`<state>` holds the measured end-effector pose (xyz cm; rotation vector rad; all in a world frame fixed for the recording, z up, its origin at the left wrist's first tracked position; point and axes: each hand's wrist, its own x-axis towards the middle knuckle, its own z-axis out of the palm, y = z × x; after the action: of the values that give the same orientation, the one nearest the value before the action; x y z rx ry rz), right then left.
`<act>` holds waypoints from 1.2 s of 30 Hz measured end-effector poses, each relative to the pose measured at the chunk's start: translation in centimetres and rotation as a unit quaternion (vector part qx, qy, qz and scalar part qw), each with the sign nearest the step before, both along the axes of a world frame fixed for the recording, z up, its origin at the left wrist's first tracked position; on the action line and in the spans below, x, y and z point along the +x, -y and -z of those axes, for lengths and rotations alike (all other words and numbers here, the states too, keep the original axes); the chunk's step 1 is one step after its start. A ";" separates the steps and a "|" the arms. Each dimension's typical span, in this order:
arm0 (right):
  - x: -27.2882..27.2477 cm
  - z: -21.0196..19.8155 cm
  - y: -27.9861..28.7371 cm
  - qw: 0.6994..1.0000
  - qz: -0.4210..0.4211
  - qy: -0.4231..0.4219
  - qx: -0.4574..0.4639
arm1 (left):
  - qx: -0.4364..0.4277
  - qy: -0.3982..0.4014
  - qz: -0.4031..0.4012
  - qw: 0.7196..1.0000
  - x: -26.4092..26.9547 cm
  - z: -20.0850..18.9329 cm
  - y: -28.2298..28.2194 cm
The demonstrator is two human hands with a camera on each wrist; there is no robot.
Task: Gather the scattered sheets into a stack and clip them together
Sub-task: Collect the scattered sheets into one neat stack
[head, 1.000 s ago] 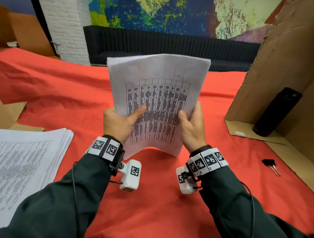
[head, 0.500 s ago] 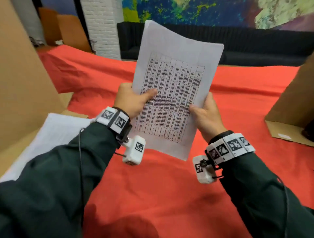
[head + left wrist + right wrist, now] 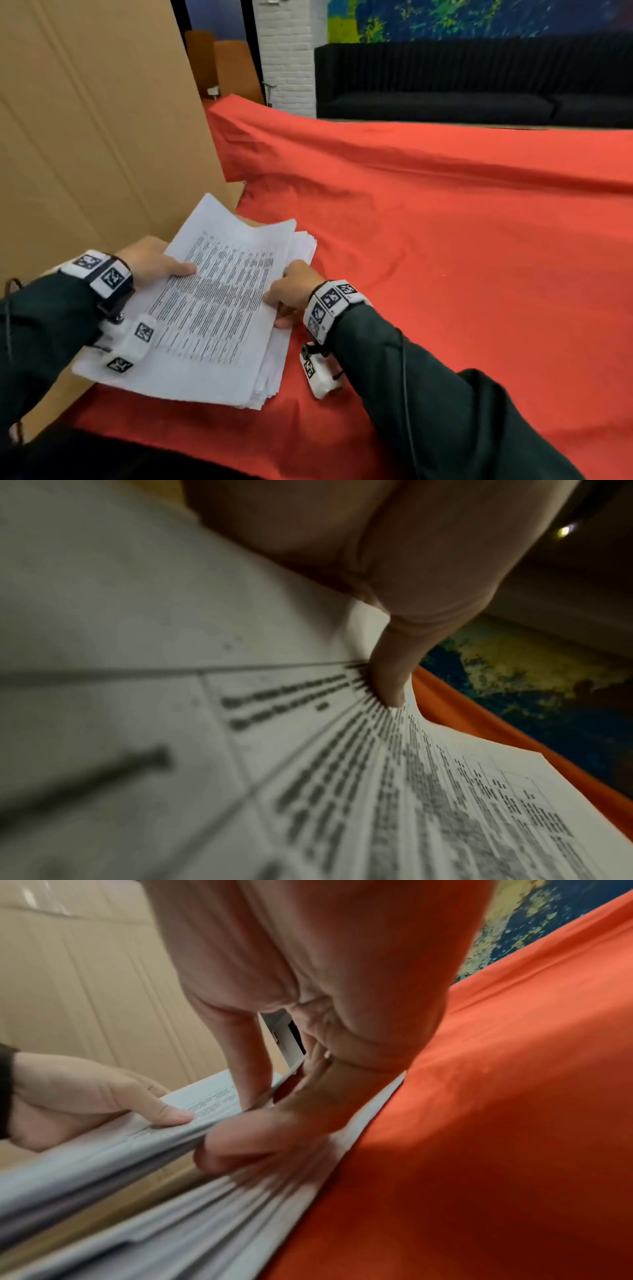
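Red cloth (image 3: 445,240) — cardboard panel (image 3: 96,137) at left, black sofa (image 3: 462,89) beyond.

Both forearms wear dark green long sleeves (image 3: 428,404). Each wrist carries a black strap with white square-coded marker tiles (image 3: 330,301). A white boxy camera module (image 3: 320,373) hangs beneath each wrist, with thin black cables (image 3: 406,377) trailing along the sleeves.

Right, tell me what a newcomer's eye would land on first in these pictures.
First the bright red cloth that covers the whole table. Next the sheaf of printed sheets at the near left, which the left hand and the right hand grip by opposite edges just above a thicker paper pile. A tall cardboard panel stands right behind the papers on the left.
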<state>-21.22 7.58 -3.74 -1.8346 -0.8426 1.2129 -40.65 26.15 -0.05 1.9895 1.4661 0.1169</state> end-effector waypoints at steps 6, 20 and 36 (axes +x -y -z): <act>1.1 0.6 -1.1 0.986 -0.002 0.159 -0.043 | 0.024 -0.015 0.081 0.996 -0.2 2.4 -0.7; 2.7 -0.3 -2.8 0.990 0.087 0.110 -0.010 | 0.116 -0.210 0.171 0.956 0.9 4.5 -1.1; 2.6 -0.5 -3.3 0.993 0.120 0.005 -0.023 | 0.143 -0.271 0.128 0.943 2.7 4.4 0.7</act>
<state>-18.66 10.90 -3.25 -1.9185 -0.5834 1.0797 -38.00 25.48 -4.49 2.5739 1.5588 -0.3823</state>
